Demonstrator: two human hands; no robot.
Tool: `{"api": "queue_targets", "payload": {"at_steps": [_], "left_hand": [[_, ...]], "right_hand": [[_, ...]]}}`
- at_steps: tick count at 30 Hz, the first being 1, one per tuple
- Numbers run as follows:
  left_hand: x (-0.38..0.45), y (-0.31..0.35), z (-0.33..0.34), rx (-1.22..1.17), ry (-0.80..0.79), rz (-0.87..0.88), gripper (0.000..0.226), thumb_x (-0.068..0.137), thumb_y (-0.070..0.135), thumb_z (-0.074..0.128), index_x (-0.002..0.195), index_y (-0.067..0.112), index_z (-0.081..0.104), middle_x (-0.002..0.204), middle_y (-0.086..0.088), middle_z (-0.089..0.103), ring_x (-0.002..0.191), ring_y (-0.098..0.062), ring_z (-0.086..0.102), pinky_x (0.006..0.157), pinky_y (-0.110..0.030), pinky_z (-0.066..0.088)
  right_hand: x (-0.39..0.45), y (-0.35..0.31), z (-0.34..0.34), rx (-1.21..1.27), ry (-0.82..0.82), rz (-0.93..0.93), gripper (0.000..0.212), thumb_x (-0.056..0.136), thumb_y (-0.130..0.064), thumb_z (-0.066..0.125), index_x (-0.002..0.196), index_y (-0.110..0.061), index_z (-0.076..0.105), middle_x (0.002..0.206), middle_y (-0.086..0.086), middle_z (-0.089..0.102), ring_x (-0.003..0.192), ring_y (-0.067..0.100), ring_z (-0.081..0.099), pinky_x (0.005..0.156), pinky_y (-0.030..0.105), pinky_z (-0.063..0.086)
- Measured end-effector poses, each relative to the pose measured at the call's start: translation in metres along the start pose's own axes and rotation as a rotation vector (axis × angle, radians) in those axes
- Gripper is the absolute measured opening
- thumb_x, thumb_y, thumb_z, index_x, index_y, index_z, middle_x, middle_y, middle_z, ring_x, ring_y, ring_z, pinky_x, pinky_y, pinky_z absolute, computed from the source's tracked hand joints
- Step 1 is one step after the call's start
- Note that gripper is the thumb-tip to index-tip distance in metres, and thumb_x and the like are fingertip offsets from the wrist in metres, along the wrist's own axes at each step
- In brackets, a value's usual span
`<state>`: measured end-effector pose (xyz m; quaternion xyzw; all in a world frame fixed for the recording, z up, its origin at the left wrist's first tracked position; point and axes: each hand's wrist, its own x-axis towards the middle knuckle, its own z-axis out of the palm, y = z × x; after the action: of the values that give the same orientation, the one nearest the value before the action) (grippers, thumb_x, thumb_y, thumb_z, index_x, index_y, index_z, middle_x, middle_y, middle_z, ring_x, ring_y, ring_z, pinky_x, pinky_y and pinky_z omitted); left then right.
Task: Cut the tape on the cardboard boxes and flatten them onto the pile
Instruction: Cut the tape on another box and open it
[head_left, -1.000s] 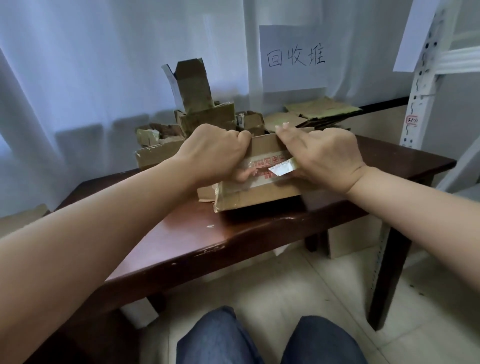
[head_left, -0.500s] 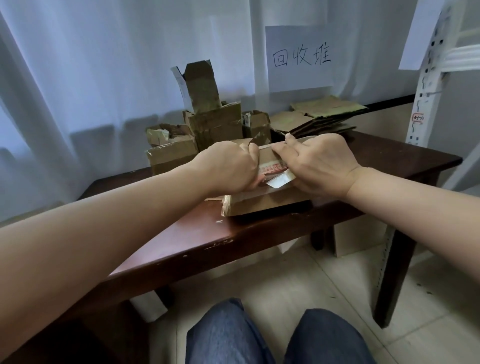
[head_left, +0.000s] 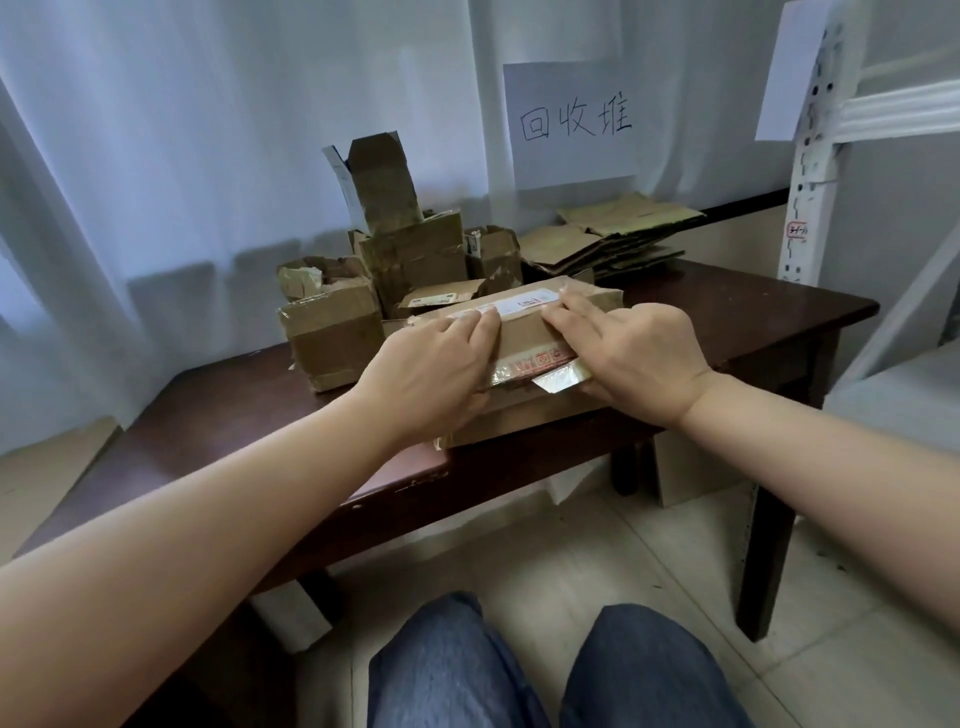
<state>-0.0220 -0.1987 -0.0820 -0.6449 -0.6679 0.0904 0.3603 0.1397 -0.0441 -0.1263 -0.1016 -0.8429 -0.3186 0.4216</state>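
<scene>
Both hands have gone from curled fists at the box's near edge to flat, straight-fingered presses on its top face, and the box now lies lower and flatter than half a second ago. Nearest the camera, two knees in blue denim trousers (head_left: 550, 670) sit above the pale tiled floor (head_left: 597, 540). Bare forearms reach forward over the front edge of the dark brown wooden worktop (head_left: 753, 322).

On that worktop, at its near edge, lies the brown cardboard box with a white label strip and red-printed clear tape (head_left: 524, 332). The left hand (head_left: 431, 374) rests palm down on the box's left part, its grip released – fingers straight and pressing the cardboard. The right hand (head_left: 634, 353) does the same on the right part, fingers (head_left: 563, 309) extended toward the label strip; whether its thumb hooks under the edge cannot be told. A loose flap of clear tape (head_left: 558, 380) sticks out from the box's near side, just beside the right hand.

Behind and to the left stands a cluster of unflattened, crumpled brown cardboard boxes (head_left: 374, 291), one tall open carton on top. Farther right, at the back of the worktop, lies the pile of flattened brown cardboard sheets (head_left: 613, 234). Above it a white paper sign with handwritten characters (head_left: 571, 124) hangs on the white curtain (head_left: 208, 130). A white perforated metal shelf upright (head_left: 810, 171) stands at the right – well apart from the boxes.
</scene>
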Motion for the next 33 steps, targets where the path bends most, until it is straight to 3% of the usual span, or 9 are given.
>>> {"api": "queue_targets", "payload": {"at_steps": [6,11,14,18,22,26,28,31,33], "left_hand": [[0.010,-0.003,-0.010,0.021,-0.024,-0.023,0.068,0.090,0.035,0.044,0.147,0.006,0.022,0.143,-0.007,0.046,0.117,-0.028,0.056,0.079,-0.037,0.047],[0.007,0.014,0.001,0.095,-0.111,-0.039,0.075,0.093,0.034,0.044,0.151,0.002,0.008,0.154,-0.014,0.028,0.135,-0.029,0.040,0.112,-0.050,0.027],[0.007,0.019,0.003,0.060,-0.128,-0.036,0.077,0.093,0.032,0.045,0.151,0.002,0.005,0.156,-0.016,0.025,0.136,-0.030,0.039,0.102,-0.038,0.039],[0.010,0.011,-0.007,0.073,-0.216,0.004,0.073,0.091,0.026,0.044,0.153,0.007,0.010,0.157,-0.012,0.026,0.127,-0.029,0.049,0.090,-0.037,0.045],[0.014,-0.013,-0.015,-0.183,-0.240,0.060,0.059,0.084,0.024,0.044,0.142,0.015,0.038,0.128,-0.009,0.059,0.103,-0.030,0.058,0.080,-0.035,0.045],[0.012,-0.040,-0.019,-0.787,-0.294,-0.052,0.026,0.091,0.008,0.054,0.114,0.019,0.055,0.104,0.005,0.064,0.094,-0.012,0.059,0.077,-0.024,0.040],[0.011,-0.046,-0.018,-0.903,-0.277,-0.080,0.017,0.093,0.009,0.058,0.091,0.025,0.060,0.080,0.012,0.060,0.075,-0.003,0.055,0.072,-0.021,0.040],[0.014,-0.047,-0.017,-0.952,-0.248,-0.116,0.022,0.094,0.016,0.059,0.076,0.028,0.060,0.066,0.012,0.056,0.064,0.000,0.051,0.065,-0.017,0.039],[0.014,-0.047,-0.011,-0.973,-0.201,-0.165,0.018,0.094,0.025,0.061,0.078,0.032,0.063,0.068,0.009,0.060,0.066,-0.003,0.055,0.067,-0.022,0.044]], "right_hand": [[-0.018,0.004,0.013,-0.057,0.030,0.283,0.049,0.081,-0.010,0.057,0.129,-0.004,0.056,0.133,0.018,0.057,0.041,0.022,0.052,0.041,0.023,0.030],[-0.024,0.003,0.020,-0.018,-0.099,0.287,0.067,0.067,-0.015,0.079,0.127,0.004,0.055,0.124,0.025,0.060,0.039,0.025,0.054,0.043,0.021,0.032],[-0.020,0.010,0.010,0.067,-0.150,0.237,0.074,0.060,-0.017,0.085,0.124,0.007,0.057,0.117,0.029,0.062,0.044,0.033,0.061,0.042,0.028,0.044],[-0.015,0.025,-0.009,0.132,-0.221,0.157,0.062,0.064,-0.019,0.077,0.122,-0.003,0.062,0.114,0.020,0.067,0.056,0.036,0.067,0.047,0.035,0.052],[-0.004,0.037,-0.023,0.220,-0.376,0.334,0.051,0.086,-0.020,0.061,0.136,-0.026,0.050,0.115,0.005,0.068,0.094,0.033,0.064,0.069,0.033,0.045],[0.000,0.041,-0.024,0.519,-0.288,0.624,0.019,0.089,-0.035,0.062,0.107,-0.030,0.064,0.104,-0.002,0.070,0.099,0.028,0.062,0.077,0.037,0.048],[-0.006,0.036,-0.020,0.556,-0.187,0.737,0.027,0.087,-0.044,0.064,0.109,-0.028,0.063,0.108,-0.003,0.069,0.102,0.026,0.062,0.081,0.041,0.050],[-0.017,0.022,-0.024,0.471,0.105,0.744,0.040,0.084,-0.042,0.069,0.109,-0.015,0.055,0.103,0.000,0.063,0.085,0.018,0.060,0.068,0.033,0.048],[-0.022,0.008,-0.024,0.437,0.131,0.541,0.026,0.087,-0.034,0.064,0.099,-0.013,0.055,0.093,0.004,0.057,0.068,0.018,0.054,0.055,0.028,0.041]]}}
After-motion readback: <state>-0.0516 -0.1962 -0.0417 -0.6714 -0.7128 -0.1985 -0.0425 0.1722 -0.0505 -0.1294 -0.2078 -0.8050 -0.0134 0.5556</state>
